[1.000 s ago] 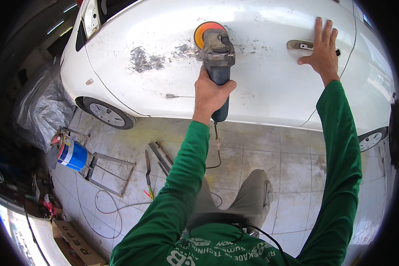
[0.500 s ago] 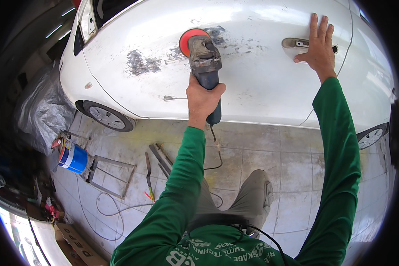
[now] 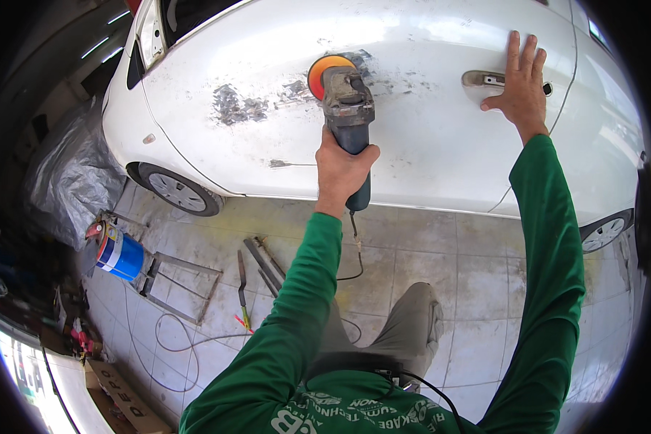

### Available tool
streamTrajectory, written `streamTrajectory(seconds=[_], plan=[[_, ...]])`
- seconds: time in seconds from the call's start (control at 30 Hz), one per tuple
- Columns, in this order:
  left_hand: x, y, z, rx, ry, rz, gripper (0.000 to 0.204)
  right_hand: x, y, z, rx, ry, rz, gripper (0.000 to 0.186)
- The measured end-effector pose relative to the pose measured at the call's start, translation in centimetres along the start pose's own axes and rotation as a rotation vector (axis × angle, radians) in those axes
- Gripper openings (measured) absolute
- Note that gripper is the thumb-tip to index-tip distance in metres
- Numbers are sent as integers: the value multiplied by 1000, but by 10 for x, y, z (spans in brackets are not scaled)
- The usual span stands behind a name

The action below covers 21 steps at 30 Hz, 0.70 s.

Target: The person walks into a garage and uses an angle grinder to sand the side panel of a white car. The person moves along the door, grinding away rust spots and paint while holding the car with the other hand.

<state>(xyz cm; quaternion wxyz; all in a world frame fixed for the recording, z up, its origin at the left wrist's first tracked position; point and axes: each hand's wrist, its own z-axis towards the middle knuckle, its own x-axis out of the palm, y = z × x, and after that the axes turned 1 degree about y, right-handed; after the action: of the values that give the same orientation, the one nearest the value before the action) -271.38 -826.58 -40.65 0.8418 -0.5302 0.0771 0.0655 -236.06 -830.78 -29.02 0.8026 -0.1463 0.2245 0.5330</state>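
Observation:
My left hand (image 3: 343,170) is closed round the body of a dark angle grinder (image 3: 349,101), whose orange-red round pad (image 3: 320,72) is at the white car door (image 3: 419,137). Dark scuffed patches (image 3: 235,105) mark the paint left of the pad and behind it. My right hand (image 3: 521,90) rests on the door with its fingers spread, over the handle recess (image 3: 477,78). The grinder's cord hangs down to the tiled floor.
A front wheel (image 3: 175,189) and rear wheel (image 3: 602,233) sit low on the car. At left are crumpled plastic sheeting (image 3: 72,181), a blue bucket (image 3: 123,253), a metal frame (image 3: 184,286), long metal pieces (image 3: 260,264), a hose and a cardboard box (image 3: 119,394).
The grinder in my left hand moved left, then back a little right and slightly lower. My right hand stays spread on the door, shifted only slightly.

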Motion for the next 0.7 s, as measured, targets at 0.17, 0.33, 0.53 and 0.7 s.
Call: streamTrajectory(seconds=[0.17, 0.33, 0.53, 0.7], plan=[[10, -19, -5, 0, 74, 20, 59, -12, 9, -3, 19, 61, 14, 166], [4, -9, 0, 2, -22, -26, 57, -8, 2, -1, 19, 43, 8, 168], [7, -11, -5, 39, 69, 12, 56, 2, 6, 0, -8, 32, 27, 167], [8, -4, 1, 47, 34, -47, 55, -9, -2, -2, -14, 26, 28, 163]])
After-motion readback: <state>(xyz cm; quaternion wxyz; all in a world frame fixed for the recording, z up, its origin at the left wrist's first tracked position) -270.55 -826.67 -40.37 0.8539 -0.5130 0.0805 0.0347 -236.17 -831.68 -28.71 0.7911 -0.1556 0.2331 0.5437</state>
